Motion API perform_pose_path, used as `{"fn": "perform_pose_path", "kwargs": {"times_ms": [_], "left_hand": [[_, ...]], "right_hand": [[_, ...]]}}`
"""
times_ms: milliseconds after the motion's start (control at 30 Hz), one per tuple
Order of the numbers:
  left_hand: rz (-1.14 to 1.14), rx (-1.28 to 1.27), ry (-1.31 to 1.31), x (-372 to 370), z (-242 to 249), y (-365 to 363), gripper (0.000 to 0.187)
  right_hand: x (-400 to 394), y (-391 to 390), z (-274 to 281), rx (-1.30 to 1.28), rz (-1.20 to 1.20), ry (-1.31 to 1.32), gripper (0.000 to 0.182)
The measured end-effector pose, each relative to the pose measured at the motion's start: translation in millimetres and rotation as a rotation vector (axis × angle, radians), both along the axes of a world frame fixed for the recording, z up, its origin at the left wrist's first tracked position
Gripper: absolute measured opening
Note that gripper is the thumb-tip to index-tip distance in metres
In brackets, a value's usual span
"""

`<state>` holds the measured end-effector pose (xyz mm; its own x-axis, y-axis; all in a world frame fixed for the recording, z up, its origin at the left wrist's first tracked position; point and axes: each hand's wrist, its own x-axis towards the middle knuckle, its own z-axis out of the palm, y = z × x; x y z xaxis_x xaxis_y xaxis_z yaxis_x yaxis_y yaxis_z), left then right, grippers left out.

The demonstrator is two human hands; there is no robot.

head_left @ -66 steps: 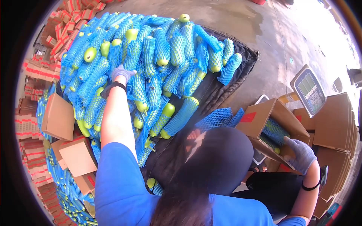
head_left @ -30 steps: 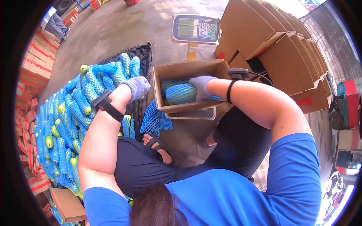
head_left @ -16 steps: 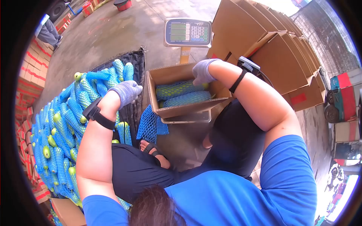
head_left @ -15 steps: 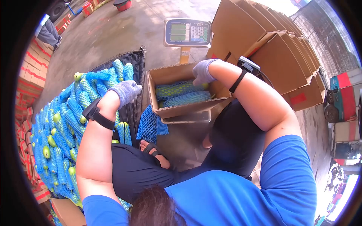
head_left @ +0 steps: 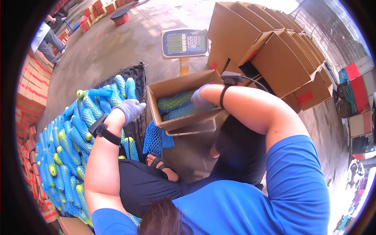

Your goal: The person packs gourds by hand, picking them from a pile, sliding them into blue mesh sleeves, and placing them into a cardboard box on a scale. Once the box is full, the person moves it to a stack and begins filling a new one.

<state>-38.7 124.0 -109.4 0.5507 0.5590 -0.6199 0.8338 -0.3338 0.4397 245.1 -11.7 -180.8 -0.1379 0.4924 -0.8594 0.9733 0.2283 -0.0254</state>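
My left hand [head_left: 132,110], in a grey glove, hovers over the edge of the pile beside the carton, its fingers loosely bent and apart, with nothing visible in it. My right hand [head_left: 199,98], also gloved and smeared by motion, is inside the open cardboard box [head_left: 178,124] at its right end; its fingers are hidden. Long green vegetables [head_left: 172,102] in blue foam nets lie in that box, which rests on a platform scale [head_left: 196,128]. To the left, a big heap of the same netted vegetables [head_left: 70,145] lies on a dark cloth [head_left: 138,78].
The scale's display [head_left: 185,43] stands behind the box. Flattened-open cartons [head_left: 270,51] lean together at the right. Loose blue netting [head_left: 154,139] hangs below the box near my foot. Taped cartons [head_left: 35,78] are stacked far left, with a person [head_left: 49,39] beyond.
My right hand has moved down and left, deeper into the box. My left hand stays near the heap's edge. The view has tilted slightly upward.
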Motion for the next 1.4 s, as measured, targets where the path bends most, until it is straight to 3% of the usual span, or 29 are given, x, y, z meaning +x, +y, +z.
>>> {"fn": "perform_pose_path", "kwargs": {"times_ms": [67, 133, 167, 200, 467, 567, 633, 733, 800, 967, 1167, 1233, 1300, 1400], "left_hand": [[-0.023, 0.010, 0.013, 3, -6, 2, 0.039], [-0.020, 0.029, -0.028, 5, -5, 1, 0.043], [-0.018, 0.035, -0.040, 5, -5, 1, 0.044], [-0.025, 0.025, -0.028, 7, -2, 0, 0.040], [-0.068, 0.061, 0.017, 6, -20, 7, 0.036], [-0.209, 0.143, -0.014, 4, -6, 7, 0.036], [-0.062, 0.048, -0.021, 1, 2, 10, 0.037], [0.049, 0.006, -0.102, -12, 26, 8, 0.038], [0.137, -0.026, -0.161, -22, 28, 11, 0.038], [0.215, -0.070, -0.210, -41, 24, 24, 0.036], [0.251, -0.090, -0.245, -53, 28, 26, 0.033], [0.262, -0.118, -0.243, -56, 23, 29, 0.033], [0.270, -0.147, -0.238, -57, 18, 29, 0.033], [0.202, -0.046, -0.201, -53, 17, 24, 0.045]], "right_hand": [[-6, -5, -17, -0.039, 0.100, -0.054, 0.041], [-9, -5, -8, -0.094, 0.414, -0.090, 0.039], [-11, -1, -6, -0.094, 0.414, -0.088, 0.039], [-12, 6, -5, -0.142, 0.283, -0.123, 0.043], [-13, 3, 2, -0.132, 0.160, -0.110, 0.045], [-20, 4, 47, -0.093, -0.049, -0.085, 0.047], [-24, 8, 78, -0.032, -0.168, -0.082, 0.048], [-3, 12, 80, 0.169, 0.140, -0.042, 0.048], [1, 15, 99, 0.153, -0.270, -0.085, 0.049], [19, 17, 70, 0.119, -0.254, -0.128, 0.050], [8, 16, 75, 0.105, -0.222, -0.161, 0.048], [9, 20, 84, 0.080, -0.227, -0.167, 0.046], [17, 20, 101, 0.216, -0.306, -0.084, 0.040], [28, 7, 143, 0.340, -0.460, 0.071, 0.035]]}}
